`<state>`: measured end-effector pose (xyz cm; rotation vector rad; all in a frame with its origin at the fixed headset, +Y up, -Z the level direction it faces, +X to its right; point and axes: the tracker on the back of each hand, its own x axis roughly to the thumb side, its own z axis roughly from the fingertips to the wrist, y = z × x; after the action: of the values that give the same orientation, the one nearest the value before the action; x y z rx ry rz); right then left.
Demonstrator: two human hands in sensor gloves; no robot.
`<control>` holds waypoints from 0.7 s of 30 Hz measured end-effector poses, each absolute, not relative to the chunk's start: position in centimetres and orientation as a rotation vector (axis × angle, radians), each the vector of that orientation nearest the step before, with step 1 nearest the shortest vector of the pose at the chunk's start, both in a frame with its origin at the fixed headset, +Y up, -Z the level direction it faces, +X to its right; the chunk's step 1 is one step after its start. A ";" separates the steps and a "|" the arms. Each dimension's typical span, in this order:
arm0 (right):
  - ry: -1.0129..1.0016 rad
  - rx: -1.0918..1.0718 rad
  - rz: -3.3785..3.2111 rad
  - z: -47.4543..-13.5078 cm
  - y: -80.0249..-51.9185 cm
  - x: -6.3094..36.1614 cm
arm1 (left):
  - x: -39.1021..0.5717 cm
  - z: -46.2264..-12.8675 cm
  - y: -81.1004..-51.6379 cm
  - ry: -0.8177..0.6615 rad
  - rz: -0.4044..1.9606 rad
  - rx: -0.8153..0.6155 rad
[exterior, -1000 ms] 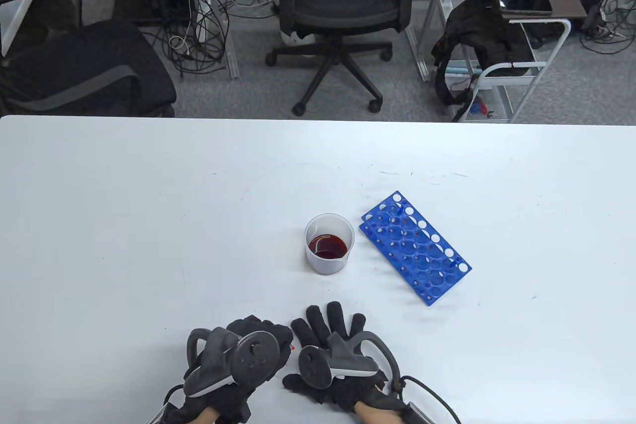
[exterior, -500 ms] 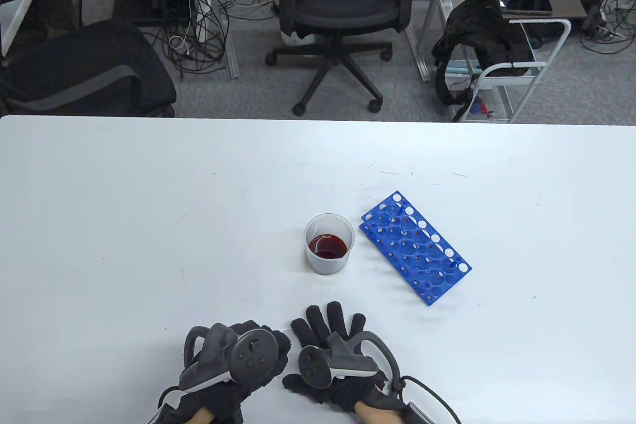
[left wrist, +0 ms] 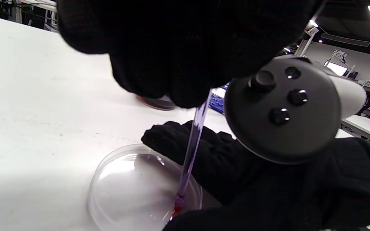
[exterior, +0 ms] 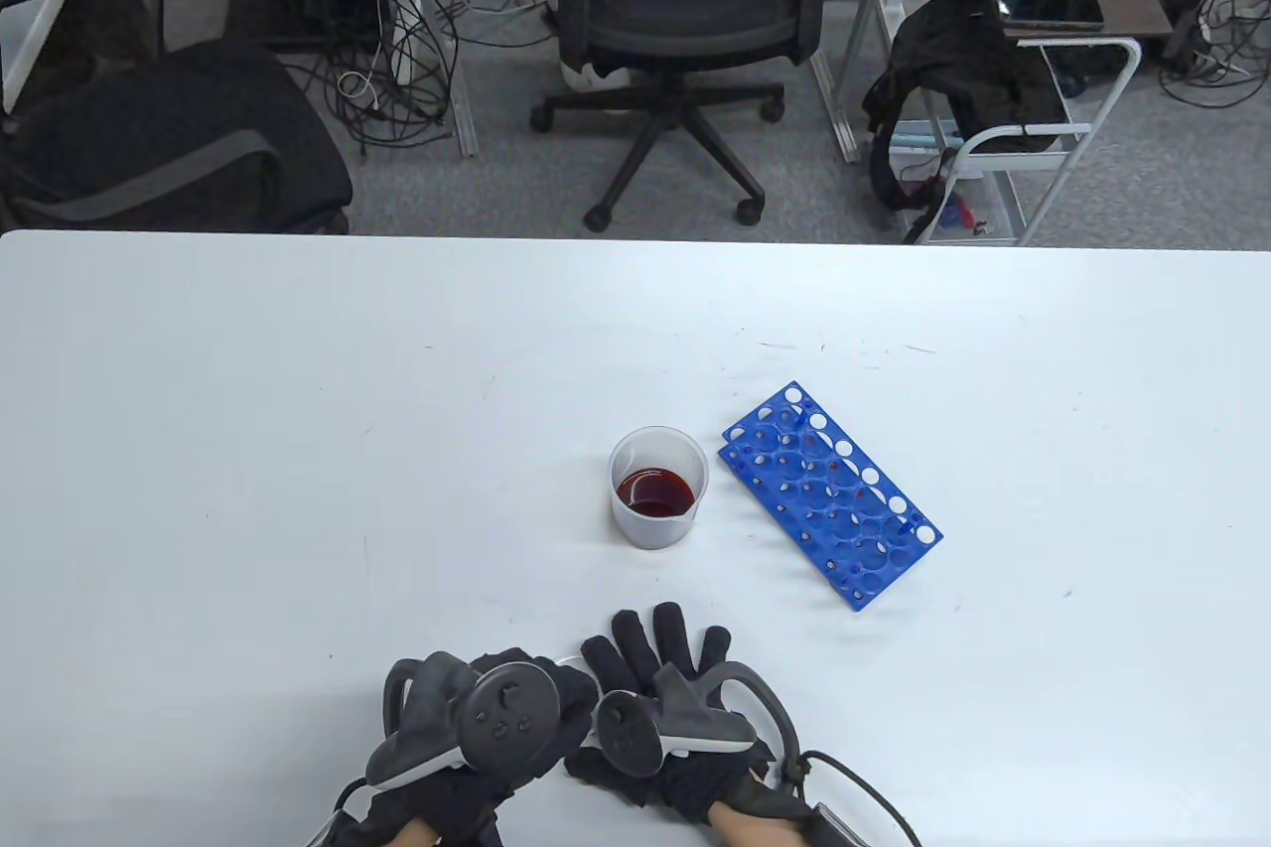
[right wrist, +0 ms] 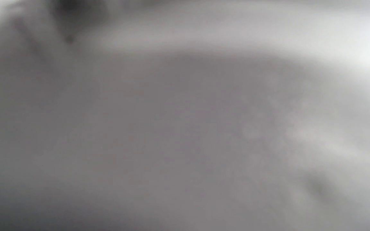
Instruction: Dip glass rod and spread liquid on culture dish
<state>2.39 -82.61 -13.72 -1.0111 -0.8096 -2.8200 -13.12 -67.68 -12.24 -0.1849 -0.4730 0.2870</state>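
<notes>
My left hand [exterior: 541, 688] is at the table's near edge and pinches a thin glass rod [left wrist: 193, 144]. In the left wrist view the rod slants down from my fingertips [left wrist: 185, 96]. Its tip carries a red drop and touches the inside of a clear culture dish [left wrist: 124, 186] near the dish's right rim. My right hand [exterior: 660, 648] lies flat with fingers spread, right beside the dish and against its rim [left wrist: 201, 160]. The hands hide the dish and rod in the table view. A clear beaker [exterior: 658, 499] with dark red liquid stands beyond the hands. The right wrist view is a grey blur.
A blue test tube rack [exterior: 829, 494] lies to the right of the beaker. The white table [exterior: 248, 440] stretches wide to both sides. Office chairs and a cart stand beyond its far edge.
My left hand has shifted a little left and then back right toward my right hand, with the rod in it. My right hand, the beaker and the rack have not moved.
</notes>
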 end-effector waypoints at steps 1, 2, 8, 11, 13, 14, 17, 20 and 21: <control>-0.810 -1.011 -2.820 -13.7 -82.6 2.4 | -13.1 -12.2 -67.7 -0.466 0.284 -0.175; -0.810 -1.011 -2.820 -13.7 -82.6 2.4 | -13.0 -12.1 -67.7 -0.459 0.275 -0.162; -0.810 -1.011 -2.820 -13.7 -82.6 2.4 | -13.1 -12.1 -67.6 -0.440 0.256 -0.143; -0.810 -1.011 -2.820 -13.7 -82.6 2.4 | -13.2 -12.2 -67.6 -0.433 0.254 -0.143; -0.810 -1.011 -2.820 -13.7 -82.6 2.4 | -13.2 -12.3 -67.6 -0.432 0.257 -0.145; -0.810 -1.011 -2.820 -13.7 -82.6 2.4 | -13.2 -12.3 -67.6 -0.432 0.257 -0.145; -0.810 -1.011 -2.820 -13.7 -82.6 2.4 | -13.2 -12.3 -67.6 -0.437 0.259 -0.144; -0.810 -1.011 -2.820 -13.7 -82.6 2.4 | -13.2 -12.2 -67.6 -0.451 0.264 -0.154; -0.810 -1.011 -2.820 -13.7 -82.6 2.4 | -13.2 -12.2 -67.6 -0.453 0.265 -0.155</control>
<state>2.39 -82.61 -13.72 -1.0111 -0.8096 -2.8200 -13.19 -67.57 -12.22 -0.1551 -0.4530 0.2650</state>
